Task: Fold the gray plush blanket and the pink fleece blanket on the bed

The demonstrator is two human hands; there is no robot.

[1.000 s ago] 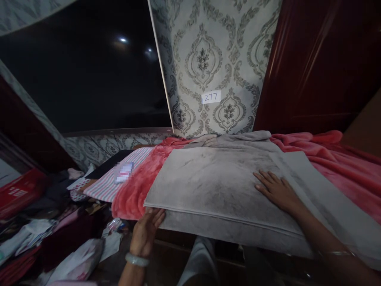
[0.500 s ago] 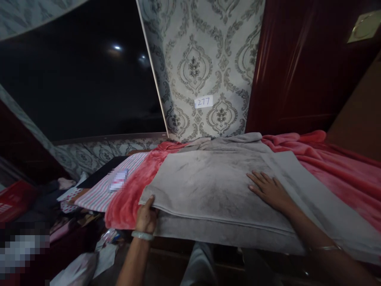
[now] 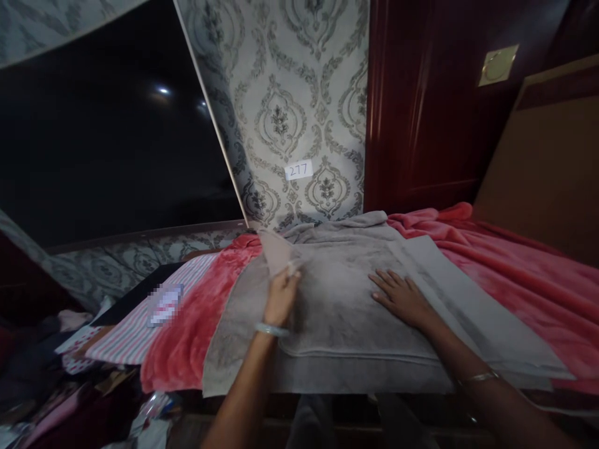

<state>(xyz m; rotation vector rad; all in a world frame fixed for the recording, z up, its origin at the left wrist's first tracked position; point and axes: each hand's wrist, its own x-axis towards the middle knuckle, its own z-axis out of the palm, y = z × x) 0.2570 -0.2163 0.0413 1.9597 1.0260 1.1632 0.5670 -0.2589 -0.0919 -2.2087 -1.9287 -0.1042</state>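
the grey blanket [image 3: 332, 305] ran long from side to side; the left hand [image 3: 281, 294], nearer its left end, pinched a fold; the right hand [image 3: 401, 300] lay flat on it, spread.

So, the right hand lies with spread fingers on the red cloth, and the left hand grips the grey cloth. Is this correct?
Not quite: in the head view, the right hand lies with spread fingers on the grey cloth instead. The left hand does grip the grey cloth.
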